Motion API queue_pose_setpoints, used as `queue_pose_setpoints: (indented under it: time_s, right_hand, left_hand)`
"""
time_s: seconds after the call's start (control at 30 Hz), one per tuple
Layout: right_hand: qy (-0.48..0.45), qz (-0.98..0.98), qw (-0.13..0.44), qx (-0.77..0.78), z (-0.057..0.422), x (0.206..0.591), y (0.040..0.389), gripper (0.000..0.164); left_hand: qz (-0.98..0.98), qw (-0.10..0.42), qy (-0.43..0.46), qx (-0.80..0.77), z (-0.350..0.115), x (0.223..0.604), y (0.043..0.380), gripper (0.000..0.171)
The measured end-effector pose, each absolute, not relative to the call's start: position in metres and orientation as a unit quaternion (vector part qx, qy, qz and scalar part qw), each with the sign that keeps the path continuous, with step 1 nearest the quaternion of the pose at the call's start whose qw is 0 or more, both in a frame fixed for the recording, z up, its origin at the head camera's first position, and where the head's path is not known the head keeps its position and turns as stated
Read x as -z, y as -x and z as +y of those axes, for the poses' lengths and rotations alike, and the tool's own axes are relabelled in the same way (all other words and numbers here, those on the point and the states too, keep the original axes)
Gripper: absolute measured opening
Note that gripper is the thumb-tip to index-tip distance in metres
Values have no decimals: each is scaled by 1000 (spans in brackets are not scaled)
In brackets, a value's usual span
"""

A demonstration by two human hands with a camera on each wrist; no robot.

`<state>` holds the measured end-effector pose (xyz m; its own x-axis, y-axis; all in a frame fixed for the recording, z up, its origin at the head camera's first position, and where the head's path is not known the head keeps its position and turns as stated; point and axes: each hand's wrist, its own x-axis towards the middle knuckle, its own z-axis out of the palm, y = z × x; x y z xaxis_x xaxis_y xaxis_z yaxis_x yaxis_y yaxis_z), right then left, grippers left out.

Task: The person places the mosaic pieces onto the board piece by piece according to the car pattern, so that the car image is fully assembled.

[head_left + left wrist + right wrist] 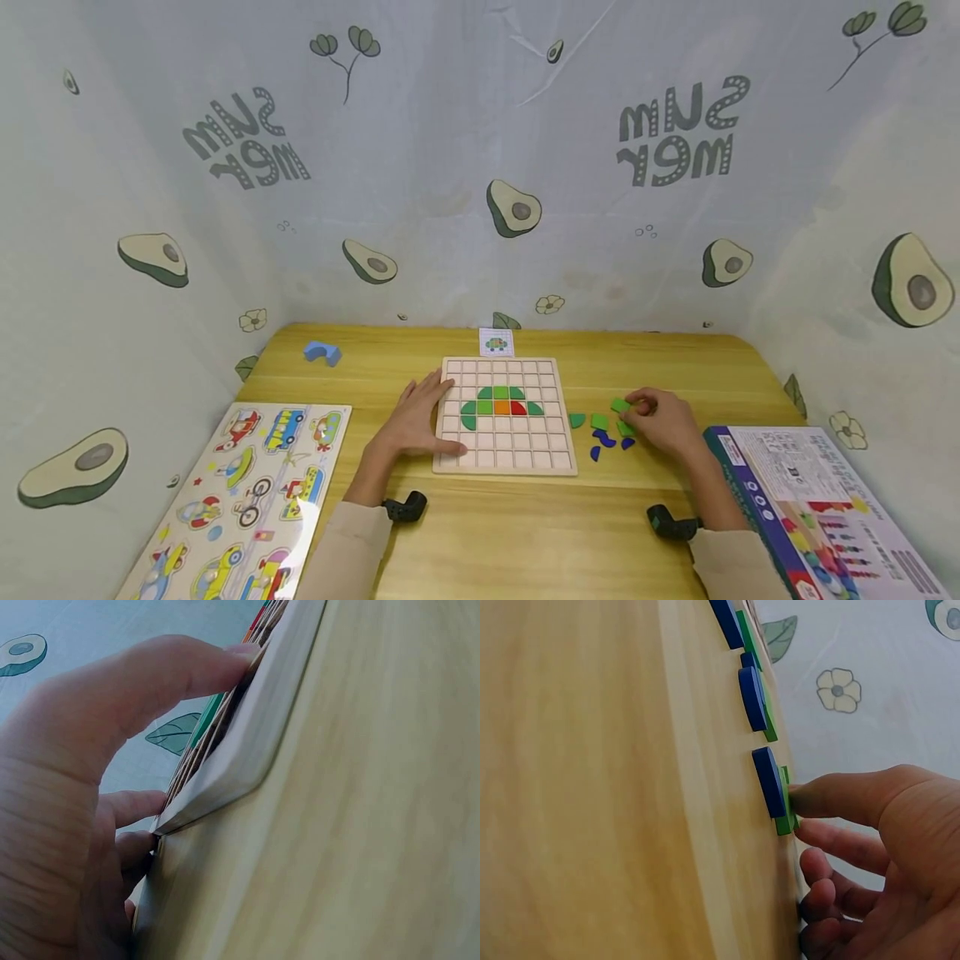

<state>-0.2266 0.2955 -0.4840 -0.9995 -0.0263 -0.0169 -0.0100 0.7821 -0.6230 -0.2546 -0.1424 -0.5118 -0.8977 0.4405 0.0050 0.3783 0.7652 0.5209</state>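
Backdrop cloth (442, 117): where the worktop (517, 525) ends, this avocado-printed fabric rises in front of you.
Worktop: wood-grained, it carries everything listed below.
Picture board (228, 518): lies at your left, printed with vehicles.
Printed box (825, 508): lies at your right, beside your forearm.
Grid board (510, 459): flat in the middle, with green, orange and red pieces set together in its cells.
Left hand (415, 418): your fingers are spread at the grid board's left edge, the thumb resting on its near left corner.
Right hand (666, 423): your fingers are bent, thumb and index at a light green square (619, 405) right of the grid board; you cannot tell whether they pinch it.
Blue arch block (322, 349): sits at the far left.
Small card (497, 343): stands just beyond the grid board, showing a coloured pattern.
Loose green pieces: a dark green quarter (577, 420) just beside the grid board, another square (599, 422) near it.
Blue pieces (627, 443): lie on your side of the green ones.
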Motion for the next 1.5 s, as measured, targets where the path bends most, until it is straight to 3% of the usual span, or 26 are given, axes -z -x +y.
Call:
queue_pose_setpoints:
  time_s: [0.9, 1.5]
  right_hand:
    - [5, 945, -29, 326, 294, 481, 223, 38]
    - [61, 930, -35, 360, 239, 477, 222, 32]
  left_hand:
    - [938, 60, -216, -265, -140, 512, 254, 121]
    - [941, 60, -212, -257, -142, 514, 255, 122]
